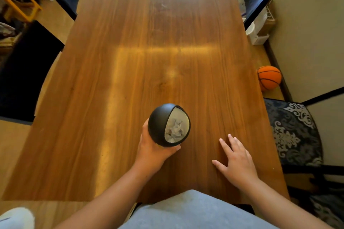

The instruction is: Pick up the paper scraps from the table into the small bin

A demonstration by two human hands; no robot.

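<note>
paper scraps in the bin, bin in the left hand

paper scraps [175, 129], crumpled and whitish, lie inside the small bin [168, 124], seen through the pale opening in its rounded black lid. the bin is near the surface's near edge, a little left of that edge's middle. the left hand [154, 149] is wrapped around the bin's body from the near-left side, thumb tip showing just under the lid's near rim; whether the bin rests on the surface [149, 52] or is lifted off it cannot be told. the right hand [237, 160] lies to the right of the bin, apart from it, palm down and flat on the wood with fingers spread, gripping nothing. an orange basketball [269, 79] sits on the floor beyond the surface's right edge, and a patterned chair [294, 132] stands nearer along that same edge.
</note>
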